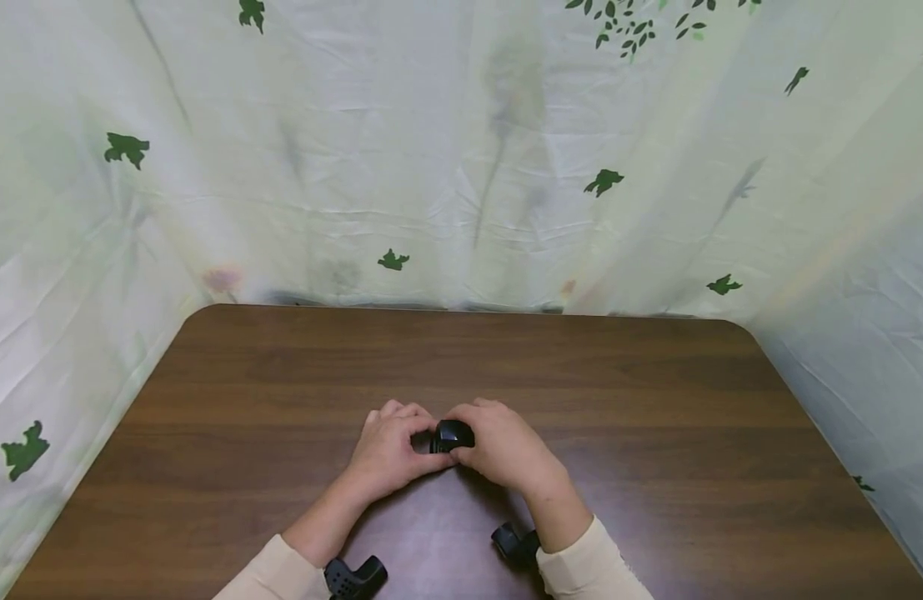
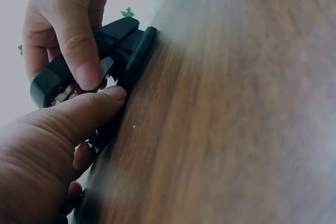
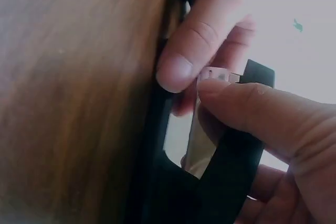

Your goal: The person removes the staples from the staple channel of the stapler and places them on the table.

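A black stapler sits on the brown table between both hands, its upper arm raised from the base in the left wrist view. My left hand holds the stapler's base, its thumb along the near side. My right hand grips the raised upper part, with its thumb on the metal magazine in the right wrist view. Fingers cover much of the stapler, and I cannot tell whether staples are inside.
The brown wooden table has rounded far corners. A pale curtain with green leaf prints hangs behind it and along both sides. Black wrist devices sit by both cream sleeves.
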Demonstrator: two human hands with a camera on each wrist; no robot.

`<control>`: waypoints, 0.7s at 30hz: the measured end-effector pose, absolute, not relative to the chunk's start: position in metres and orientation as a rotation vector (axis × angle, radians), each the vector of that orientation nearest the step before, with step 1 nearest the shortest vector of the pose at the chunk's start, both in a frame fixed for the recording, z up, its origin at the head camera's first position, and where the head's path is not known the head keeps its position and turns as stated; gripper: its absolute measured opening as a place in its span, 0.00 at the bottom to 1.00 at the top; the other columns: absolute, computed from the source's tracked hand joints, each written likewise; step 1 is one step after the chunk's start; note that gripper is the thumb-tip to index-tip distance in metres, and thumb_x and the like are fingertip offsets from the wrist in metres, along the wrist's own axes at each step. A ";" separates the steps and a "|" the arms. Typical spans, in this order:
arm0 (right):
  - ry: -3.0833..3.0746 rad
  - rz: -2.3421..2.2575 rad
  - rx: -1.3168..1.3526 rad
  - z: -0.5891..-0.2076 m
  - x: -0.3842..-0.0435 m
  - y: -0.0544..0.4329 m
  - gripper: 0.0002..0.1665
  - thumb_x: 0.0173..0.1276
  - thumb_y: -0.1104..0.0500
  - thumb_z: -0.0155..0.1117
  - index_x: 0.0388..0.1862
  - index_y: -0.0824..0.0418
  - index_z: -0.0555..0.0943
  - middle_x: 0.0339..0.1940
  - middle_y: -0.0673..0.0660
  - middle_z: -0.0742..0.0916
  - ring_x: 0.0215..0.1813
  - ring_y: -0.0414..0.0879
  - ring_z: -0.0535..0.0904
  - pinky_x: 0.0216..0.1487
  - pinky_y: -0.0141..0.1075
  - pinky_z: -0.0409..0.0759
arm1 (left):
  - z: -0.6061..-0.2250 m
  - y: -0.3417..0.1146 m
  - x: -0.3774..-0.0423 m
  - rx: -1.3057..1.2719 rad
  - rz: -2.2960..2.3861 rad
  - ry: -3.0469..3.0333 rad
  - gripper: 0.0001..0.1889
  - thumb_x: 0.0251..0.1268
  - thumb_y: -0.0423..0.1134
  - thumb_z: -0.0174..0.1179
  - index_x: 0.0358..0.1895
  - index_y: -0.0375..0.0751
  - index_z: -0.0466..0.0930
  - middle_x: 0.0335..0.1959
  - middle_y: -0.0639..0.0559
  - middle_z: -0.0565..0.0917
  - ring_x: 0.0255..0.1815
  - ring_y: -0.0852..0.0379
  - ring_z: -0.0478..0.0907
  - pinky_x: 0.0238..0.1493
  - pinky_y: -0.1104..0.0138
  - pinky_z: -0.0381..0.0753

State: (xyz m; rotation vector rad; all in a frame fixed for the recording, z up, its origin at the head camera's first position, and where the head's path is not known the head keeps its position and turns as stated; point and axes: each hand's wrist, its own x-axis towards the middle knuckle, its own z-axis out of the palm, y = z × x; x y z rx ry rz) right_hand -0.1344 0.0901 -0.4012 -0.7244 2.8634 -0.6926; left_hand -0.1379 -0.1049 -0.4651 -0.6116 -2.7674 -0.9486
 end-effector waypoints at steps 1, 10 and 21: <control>2.853 -0.712 -0.715 -0.401 -0.135 0.091 0.20 0.61 0.57 0.78 0.52 0.52 0.86 0.46 0.51 0.88 0.48 0.46 0.83 0.55 0.43 0.80 | -0.465 -0.105 -0.138 -0.607 -0.957 -2.773 0.15 0.44 0.54 0.81 0.34 0.58 0.89 0.36 0.64 0.85 0.41 0.60 0.73 0.46 0.62 0.64; 2.764 -0.888 -0.656 -0.379 -0.137 0.112 0.16 0.63 0.58 0.76 0.50 0.53 0.83 0.43 0.48 0.87 0.43 0.43 0.81 0.51 0.42 0.80 | -0.462 -0.105 -0.139 -0.581 -0.997 -2.825 0.16 0.45 0.55 0.81 0.39 0.63 0.90 0.36 0.69 0.82 0.41 0.63 0.69 0.47 0.62 0.61; 2.617 -1.062 -0.429 -0.359 -0.137 0.161 0.11 0.66 0.55 0.73 0.43 0.48 0.80 0.37 0.47 0.85 0.40 0.45 0.80 0.42 0.39 0.78 | -0.462 -0.103 -0.139 -0.562 -1.003 -2.865 0.16 0.46 0.57 0.80 0.42 0.71 0.89 0.37 0.71 0.81 0.41 0.64 0.68 0.47 0.62 0.60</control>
